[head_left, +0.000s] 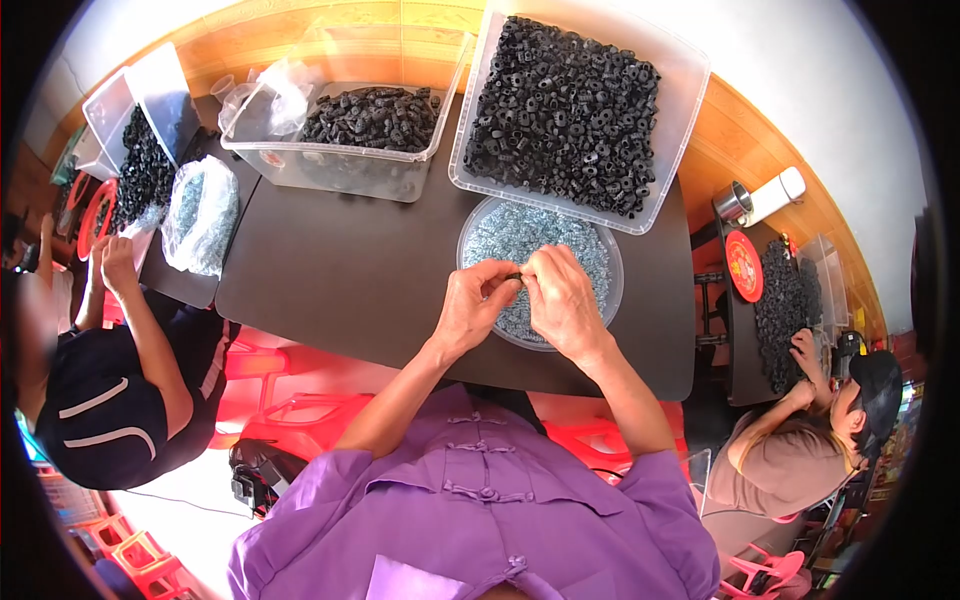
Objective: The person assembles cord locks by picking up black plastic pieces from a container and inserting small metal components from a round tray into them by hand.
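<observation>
The left hand (pixel 472 305) and the right hand (pixel 562 300) are meeting fingertip to fingertip, both closing on one small black part (pixel 514 277) and pinching it between thumbs and forefingers. The part is looking dark and short, a narrow stub with much of its body hiding behind the fingers; its finer shape is too small to tell. It is sitting above the round tub (pixel 618 275), which is holding a heap of small, silvery, glinting pieces (pixel 540 225). Just beyond, a large translucent bin (pixel 685 130) is overlapping the tub's far edge and carrying many chunky black pieces (pixel 565 115), some showing holes. To the left, a clear bin (pixel 340 170) is standing on the dark table (pixel 330 270), holding longer, ridged-looking black pieces (pixel 370 115).
</observation>
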Tool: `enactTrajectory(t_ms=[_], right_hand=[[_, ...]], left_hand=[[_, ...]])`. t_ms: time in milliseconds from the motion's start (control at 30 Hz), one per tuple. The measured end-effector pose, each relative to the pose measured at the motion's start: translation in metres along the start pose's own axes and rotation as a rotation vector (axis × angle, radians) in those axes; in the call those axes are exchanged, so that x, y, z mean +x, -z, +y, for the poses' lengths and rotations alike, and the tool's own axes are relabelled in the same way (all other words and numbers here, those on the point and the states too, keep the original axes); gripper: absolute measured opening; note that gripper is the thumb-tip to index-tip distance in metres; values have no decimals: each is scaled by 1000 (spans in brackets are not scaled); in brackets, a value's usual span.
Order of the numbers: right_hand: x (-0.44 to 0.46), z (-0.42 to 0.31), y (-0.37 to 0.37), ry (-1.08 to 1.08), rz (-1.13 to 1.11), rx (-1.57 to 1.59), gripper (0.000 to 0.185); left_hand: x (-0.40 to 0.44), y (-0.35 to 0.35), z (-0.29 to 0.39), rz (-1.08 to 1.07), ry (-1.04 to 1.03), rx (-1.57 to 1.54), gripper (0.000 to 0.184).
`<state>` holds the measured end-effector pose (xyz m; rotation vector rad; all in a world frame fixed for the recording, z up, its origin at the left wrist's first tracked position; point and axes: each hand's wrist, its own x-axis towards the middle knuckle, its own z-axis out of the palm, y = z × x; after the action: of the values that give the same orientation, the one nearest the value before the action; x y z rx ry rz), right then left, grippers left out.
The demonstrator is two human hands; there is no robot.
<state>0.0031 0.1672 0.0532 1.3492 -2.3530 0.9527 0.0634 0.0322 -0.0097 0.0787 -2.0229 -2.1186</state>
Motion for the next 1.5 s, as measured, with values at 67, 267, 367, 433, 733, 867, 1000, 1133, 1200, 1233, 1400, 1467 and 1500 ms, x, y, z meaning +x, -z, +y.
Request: enactTrajectory(t_ms=[67,267,367,433,733,867,1000,1133,1200,1233,1400,1467,1500], right_hand=[[1,2,-2,-6,29,28,15],[-5,6,-5,-171,65,192,17],[-10,6,0,-204,35,196,24],[-14,4,2,-112,-25,98,34],[-21,-7,-5,-17,24,-254,46],[-23,-5,-10,-1,18,-286,44],[-24,-3,-9,18,37,-268,42],[-23,-5,-5,35,40,-275,41],[-23,-7,-5,36,30,-283,41],[-24,-8,-5,38,19,-292,41],[-26,-7,-8,56,-5,-318,40],[-27,-7,-9,69,-11,-326,39],[-27,-7,-9,80,-8,-337,39]], left_hand=[[2,-1,1,-6,6,17,18],[2,-2,15,-19,-109,162,18],[1,-1,16,-35,-34,152,16],[2,-1,11,-10,25,63,16],[2,-3,14,-19,69,135,19],[1,-2,17,-9,69,156,20],[3,-2,25,-30,69,203,22],[4,6,27,-126,118,258,20],[4,7,22,-129,120,254,20],[3,7,20,-132,120,251,21],[3,9,17,-139,106,247,21],[4,10,15,-153,103,235,21],[4,11,15,-167,111,207,21]])
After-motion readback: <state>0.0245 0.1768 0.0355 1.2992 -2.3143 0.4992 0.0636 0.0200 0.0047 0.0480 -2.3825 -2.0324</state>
